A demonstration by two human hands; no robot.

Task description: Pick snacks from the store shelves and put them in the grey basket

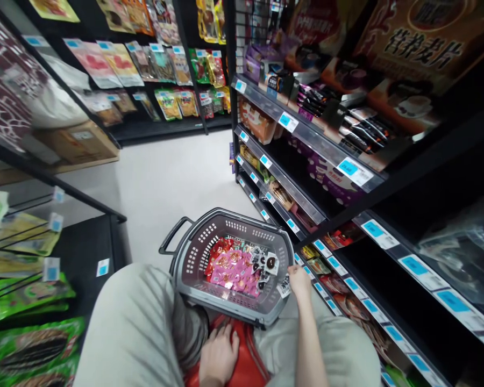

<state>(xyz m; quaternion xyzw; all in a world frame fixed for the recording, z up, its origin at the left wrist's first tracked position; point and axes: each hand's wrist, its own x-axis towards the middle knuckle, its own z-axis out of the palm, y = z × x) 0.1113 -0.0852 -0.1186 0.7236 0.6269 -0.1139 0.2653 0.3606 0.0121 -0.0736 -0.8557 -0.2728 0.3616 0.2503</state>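
- I have the shopping basket [229, 215] in front of me between the bent knees, its open top facing up; I can't tell whether the lap or the floor carries it.
- Done, as far as I can see: red packets [219, 251], pink packets [232, 271] and white packets [271, 263] lie inside, the pink in the middle and the white toward the right end.
- Left, as I judge it: a small white packet [283, 287] sits at the right rim, apart from that pile. How much more belongs inside, I can't say.
- The basket's long axis runs left to right, dipping slightly to the right; its handle [174, 236] juts out at the left end.
- My right hand [299, 277] is at the right rim, fingers curled. I can't tell whether they pinch the small packet, the rim or both.
- My left hand [219, 352] lies palm down on something red [246, 349] in the lap, fingers loosely spread, pinching nothing.
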